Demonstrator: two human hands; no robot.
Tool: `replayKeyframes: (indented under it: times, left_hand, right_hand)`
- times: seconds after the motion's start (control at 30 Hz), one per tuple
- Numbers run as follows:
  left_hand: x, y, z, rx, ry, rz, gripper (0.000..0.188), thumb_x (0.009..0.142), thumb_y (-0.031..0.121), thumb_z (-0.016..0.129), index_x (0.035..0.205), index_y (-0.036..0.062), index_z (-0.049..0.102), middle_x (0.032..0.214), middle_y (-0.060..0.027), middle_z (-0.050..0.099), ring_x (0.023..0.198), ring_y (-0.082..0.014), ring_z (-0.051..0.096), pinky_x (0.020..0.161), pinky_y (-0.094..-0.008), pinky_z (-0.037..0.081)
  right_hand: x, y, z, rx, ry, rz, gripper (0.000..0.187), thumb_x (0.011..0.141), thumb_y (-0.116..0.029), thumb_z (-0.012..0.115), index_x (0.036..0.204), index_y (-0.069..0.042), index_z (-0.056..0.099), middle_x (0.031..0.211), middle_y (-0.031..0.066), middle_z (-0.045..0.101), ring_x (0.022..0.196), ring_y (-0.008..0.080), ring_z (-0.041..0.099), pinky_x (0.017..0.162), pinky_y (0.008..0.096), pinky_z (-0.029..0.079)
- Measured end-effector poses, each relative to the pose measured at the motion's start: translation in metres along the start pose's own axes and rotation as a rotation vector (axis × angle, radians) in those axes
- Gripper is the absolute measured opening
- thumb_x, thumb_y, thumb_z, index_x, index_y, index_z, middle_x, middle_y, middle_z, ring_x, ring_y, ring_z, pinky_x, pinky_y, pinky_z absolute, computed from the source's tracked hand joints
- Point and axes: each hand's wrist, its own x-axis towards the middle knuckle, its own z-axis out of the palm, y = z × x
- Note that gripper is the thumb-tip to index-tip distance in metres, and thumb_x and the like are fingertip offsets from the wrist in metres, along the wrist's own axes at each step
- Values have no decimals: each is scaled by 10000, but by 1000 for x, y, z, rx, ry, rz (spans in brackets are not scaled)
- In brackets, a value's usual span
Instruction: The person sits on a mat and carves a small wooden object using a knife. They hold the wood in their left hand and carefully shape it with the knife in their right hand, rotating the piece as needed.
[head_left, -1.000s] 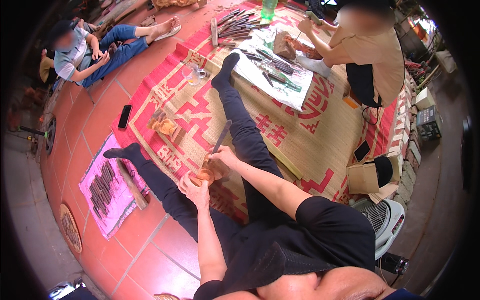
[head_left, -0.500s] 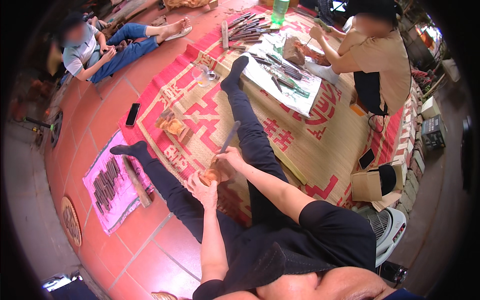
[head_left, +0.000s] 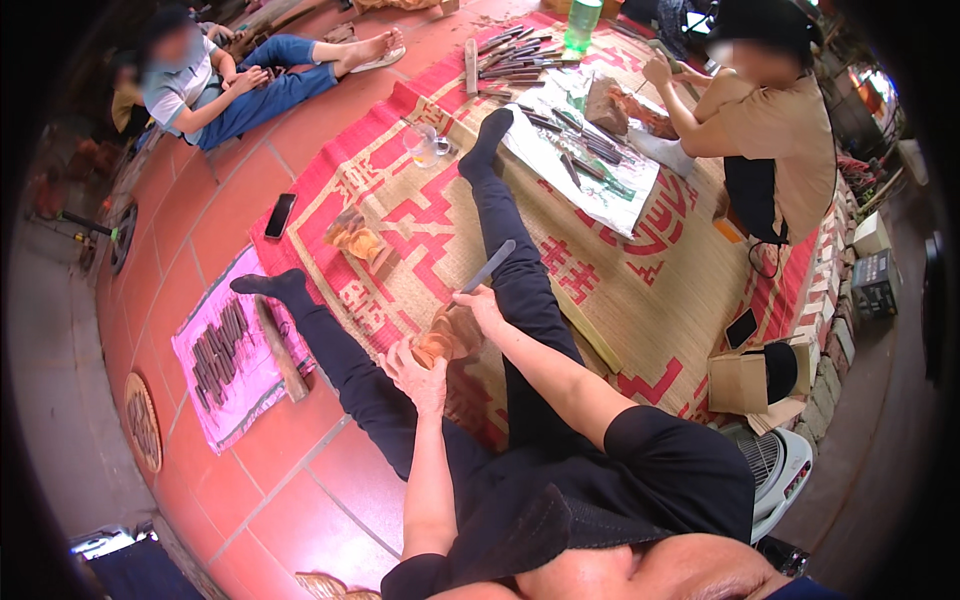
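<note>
Between my legs sits a reddish-brown wood carving (head_left: 436,347), partly covered by my left hand (head_left: 414,374). The fingers of that hand are wrapped over its near left side. My right hand (head_left: 481,309) is closed around a long, flat, grey file-like tool (head_left: 492,266), whose rounded end points up and away to the right. This hand is just beyond the carving's right side. A second carved wooden piece (head_left: 360,245) rests on the patterned mat (head_left: 470,225), ahead of my hands.
Rows of slim tools lie on a pink cloth (head_left: 262,388) at left, beside a wooden mallet (head_left: 282,350). A phone (head_left: 280,216) and a clear cup (head_left: 421,146) are farther off. At right are a co-worker (head_left: 775,130), a cardboard box (head_left: 738,384) and a fan (head_left: 770,470). Another person sits far left.
My right hand has moved right with the tool, away from the carving, which now shows more. My left hand still holds the carving. The whole view has shifted slightly.
</note>
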Motion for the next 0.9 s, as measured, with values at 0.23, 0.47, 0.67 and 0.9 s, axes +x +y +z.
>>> replayKeyframes:
  times: [0.23, 0.47, 0.67, 0.9]
  left_hand:
    - [-2, 4, 0, -4, 33, 28, 632, 618, 169, 711, 1216, 125, 509, 1257, -96, 448, 1321, -395, 261, 1106, -511, 252]
    - [-17, -1, -5, 8, 19, 37, 637, 628, 171, 704, 1235, 134, 514, 1305, -103, 409, 1354, -400, 224, 1093, -534, 259]
    - [-18, 10, -6, 9, -3, 31, 632, 631, 165, 703, 1233, 128, 516, 1305, -112, 408, 1355, -409, 217, 1098, -536, 247]
    - [-11, 6, -2, 21, 45, 96, 628, 635, 170, 699, 1239, 150, 530, 1294, -112, 416, 1347, -421, 234, 1106, -530, 241]
  right_hand:
    - [-5, 0, 2, -269, -162, -58, 163, 764, -63, 710, 907, 11, 684, 849, 44, 679, 766, 137, 608, 752, 271, 468]
    - [-1, 12, -5, -167, -159, -41, 146, 762, -69, 723, 885, -13, 666, 810, 38, 667, 718, 130, 602, 696, 271, 471]
    - [13, 28, -17, -159, -36, -17, 169, 751, -125, 724, 873, -13, 688, 783, 32, 665, 720, 124, 583, 699, 265, 444]
    - [-7, -3, -1, -482, -236, -163, 226, 721, -116, 701, 894, 30, 686, 765, 45, 643, 734, 129, 579, 684, 280, 452]
